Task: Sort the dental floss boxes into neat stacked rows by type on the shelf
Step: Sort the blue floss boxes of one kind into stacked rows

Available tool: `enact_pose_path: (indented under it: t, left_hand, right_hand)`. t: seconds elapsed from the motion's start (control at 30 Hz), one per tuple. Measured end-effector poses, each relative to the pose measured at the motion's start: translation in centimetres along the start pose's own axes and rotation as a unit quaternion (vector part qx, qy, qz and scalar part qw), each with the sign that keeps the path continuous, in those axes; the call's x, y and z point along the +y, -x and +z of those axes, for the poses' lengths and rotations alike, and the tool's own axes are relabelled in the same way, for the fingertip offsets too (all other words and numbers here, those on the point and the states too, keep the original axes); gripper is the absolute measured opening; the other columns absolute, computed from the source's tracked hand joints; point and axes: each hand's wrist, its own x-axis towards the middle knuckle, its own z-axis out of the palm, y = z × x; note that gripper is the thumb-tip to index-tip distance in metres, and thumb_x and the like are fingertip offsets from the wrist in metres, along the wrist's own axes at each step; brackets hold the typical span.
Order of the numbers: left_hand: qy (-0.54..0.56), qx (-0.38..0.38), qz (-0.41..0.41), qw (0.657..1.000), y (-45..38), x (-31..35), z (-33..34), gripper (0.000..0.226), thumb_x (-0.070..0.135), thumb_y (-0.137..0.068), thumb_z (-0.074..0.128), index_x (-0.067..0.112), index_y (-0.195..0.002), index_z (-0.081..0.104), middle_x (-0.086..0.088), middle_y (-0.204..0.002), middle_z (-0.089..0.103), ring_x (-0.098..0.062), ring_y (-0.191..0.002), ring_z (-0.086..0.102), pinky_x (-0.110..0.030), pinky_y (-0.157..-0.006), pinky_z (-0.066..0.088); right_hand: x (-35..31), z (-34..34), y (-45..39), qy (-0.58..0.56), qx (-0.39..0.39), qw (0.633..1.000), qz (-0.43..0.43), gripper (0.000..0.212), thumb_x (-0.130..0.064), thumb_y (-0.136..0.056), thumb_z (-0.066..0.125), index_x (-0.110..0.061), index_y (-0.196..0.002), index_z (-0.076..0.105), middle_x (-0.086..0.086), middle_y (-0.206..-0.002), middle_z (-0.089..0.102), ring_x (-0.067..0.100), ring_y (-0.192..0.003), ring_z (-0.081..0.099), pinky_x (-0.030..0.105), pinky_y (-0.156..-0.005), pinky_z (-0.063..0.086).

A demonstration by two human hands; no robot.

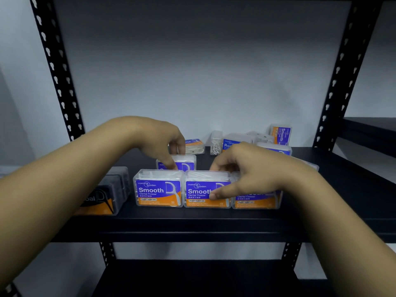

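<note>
- I read "mannings guardian Smooth Dental Flosser" on three clear plastic boxes in a front row on the black shelf (192,224): left box (158,189), middle box (206,190), right box (257,198).
- My right hand (246,168) grips the middle box, thumb on its label.
- My left hand (162,142) pinches a fourth box (182,162) behind.
- One dark box (107,191) stands left; loose boxes lie at the rear.

Both forearms outstretched, left hand (162,144) and right hand (242,174) curled, palms down.
</note>
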Motion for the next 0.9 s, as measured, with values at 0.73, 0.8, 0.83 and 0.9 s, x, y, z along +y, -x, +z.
enact_pose_path:
  t: [0.73, 0.8, 0.83, 0.9]
  left_hand:
    - [0.026, 0.015, -0.033, 0.999, 1.6, -0.6, -2.1, 0.052, 0.051, -0.075, 0.082, 0.038, -0.121, 0.061, 0.019, -0.116, 0.063, -0.009, -0.107, 0.064, -0.036, -0.097, 0.053]
    - [0.016, 0.044, -0.025, 0.999, 1.1, 0.2, -3.4, 0.052, 0.052, -0.077, 0.080, 0.036, -0.122, 0.062, 0.017, -0.116, 0.064, -0.010, -0.107, 0.064, -0.036, -0.098, 0.052]
    - [0.015, 0.048, -0.020, 0.999, 0.6, 0.6, -4.0, 0.049, 0.051, -0.078, 0.080, 0.034, -0.121, 0.063, 0.016, -0.115, 0.066, -0.010, -0.105, 0.065, -0.037, -0.097, 0.053]
    - [0.031, 0.036, -0.019, 0.999, -0.9, 1.4, -5.1, 0.042, 0.046, -0.081, 0.079, 0.029, -0.118, 0.067, 0.010, -0.112, 0.070, -0.011, -0.101, 0.067, -0.039, -0.094, 0.057]
  right_hand:
    - [0.2, -3.7, 0.8, -0.064, 0.022, 0.997, 0.028, 0.052, -0.071, -0.074, 0.073, -0.038, -0.114, 0.071, -0.016, -0.095, 0.076, 0.000, -0.091, 0.071, 0.027, -0.085, 0.058]
    - [0.7, -5.6, 0.7, -0.037, 0.031, 0.998, 0.051, 0.045, -0.069, -0.076, 0.073, -0.040, -0.110, 0.071, -0.016, -0.094, 0.076, 0.000, -0.090, 0.070, 0.029, -0.083, 0.057]
    - [1.0, -6.5, 0.3, -0.011, 0.037, 0.997, 0.064, 0.042, -0.067, -0.077, 0.073, -0.038, -0.108, 0.072, -0.015, -0.093, 0.075, 0.002, -0.089, 0.070, 0.030, -0.083, 0.057]
    - [1.9, -8.1, -0.9, 0.060, 0.044, 0.993, 0.089, 0.033, -0.059, -0.082, 0.073, -0.034, -0.104, 0.072, -0.013, -0.092, 0.074, 0.005, -0.087, 0.069, 0.034, -0.083, 0.057]
